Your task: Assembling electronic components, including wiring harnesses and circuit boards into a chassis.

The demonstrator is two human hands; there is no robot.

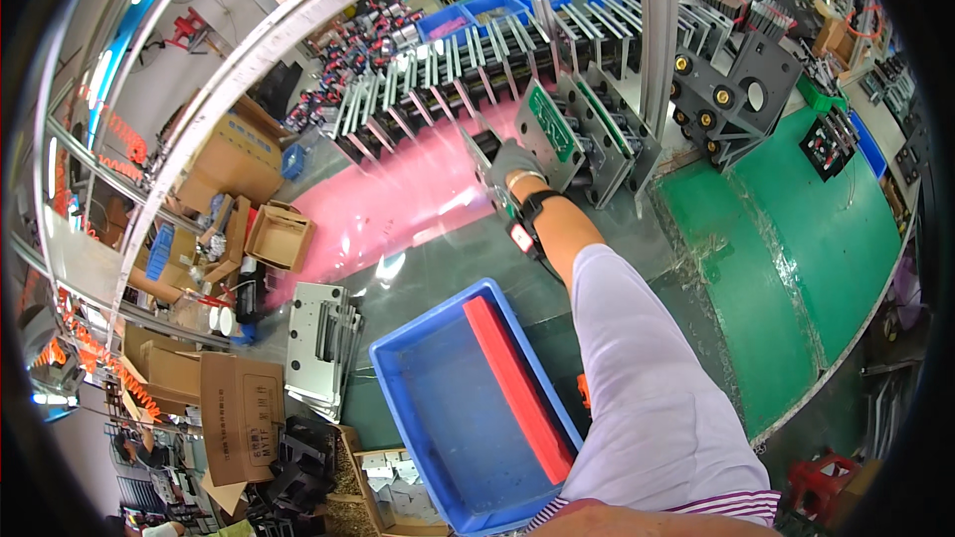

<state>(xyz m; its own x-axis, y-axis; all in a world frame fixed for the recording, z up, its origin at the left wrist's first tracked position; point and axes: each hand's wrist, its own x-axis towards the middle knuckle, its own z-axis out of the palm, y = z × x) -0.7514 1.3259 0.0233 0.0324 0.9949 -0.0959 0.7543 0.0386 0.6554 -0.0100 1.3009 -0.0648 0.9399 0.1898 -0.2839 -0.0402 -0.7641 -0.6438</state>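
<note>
My right hand [515, 163], in a grey glove with a strapped device at the wrist, reaches far across the bench. Its fingers close around a metal plate assembly [480, 151] that stands upright; the fingertips are partly hidden. Just right of the hand stands a metal plate with a green circuit board [553, 129], and beside it a similar plate unit [600, 139]. Behind the hand, a long row of upright plate assemblies [438, 89] runs across the bench. My left hand is not in view.
Pink sheeting [383, 204] covers part of the bench. Close to me lies a blue bin [438, 418] with a red bar [517, 388] inside. Stacked metal plates [320, 343] and cartons [239, 418] are to the left. Black brackets [731, 94] and a green mat [796, 239] lie right, beyond an upright post [657, 30].
</note>
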